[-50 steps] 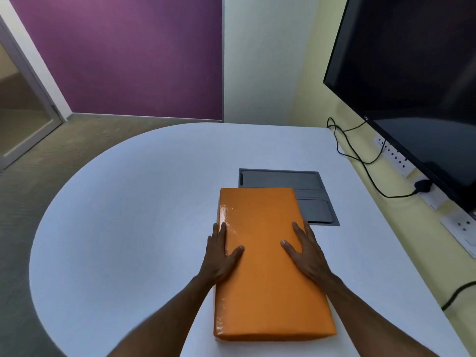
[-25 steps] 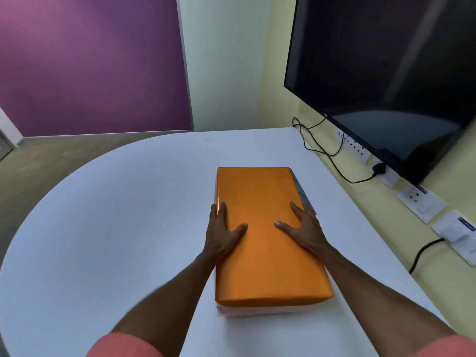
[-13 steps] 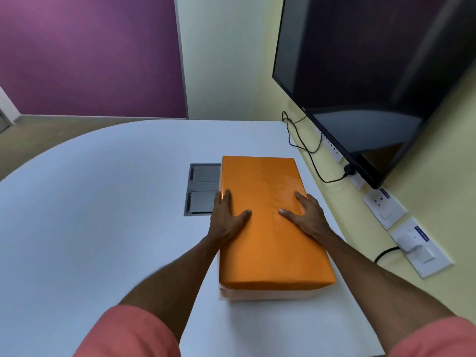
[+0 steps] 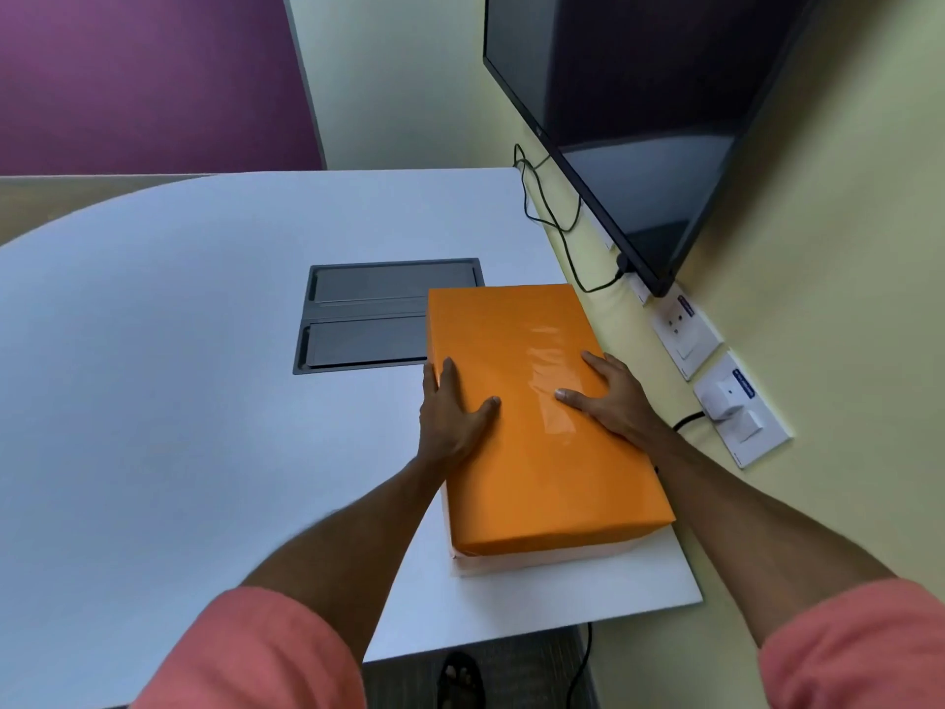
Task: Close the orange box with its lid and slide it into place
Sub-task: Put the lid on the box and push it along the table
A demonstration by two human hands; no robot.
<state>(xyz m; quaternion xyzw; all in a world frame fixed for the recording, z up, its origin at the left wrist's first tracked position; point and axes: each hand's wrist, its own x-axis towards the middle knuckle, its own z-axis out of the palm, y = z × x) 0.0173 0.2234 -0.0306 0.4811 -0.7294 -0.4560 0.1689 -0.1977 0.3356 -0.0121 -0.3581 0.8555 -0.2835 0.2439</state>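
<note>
Orange box (image 4: 542, 427), lid on, sits by table's (image 4: 179, 376) right edge near wall. Left hand (image 4: 452, 417) & right hand (image 4: 611, 401) flat on top, fingers spread. Lid prob. seated, hard to tell. Risk: pushing further right tips it off the edge.

Both hands flat, palms down, arms stretched forward.
Left hand (image 4: 452, 417) lies with fingers together and thumb splayed inward; right hand (image 4: 611, 399) mirrors it, thumb pointing toward the left. Forearms bare, pink sleeves (image 4: 255, 652) at the elbows.
</note>
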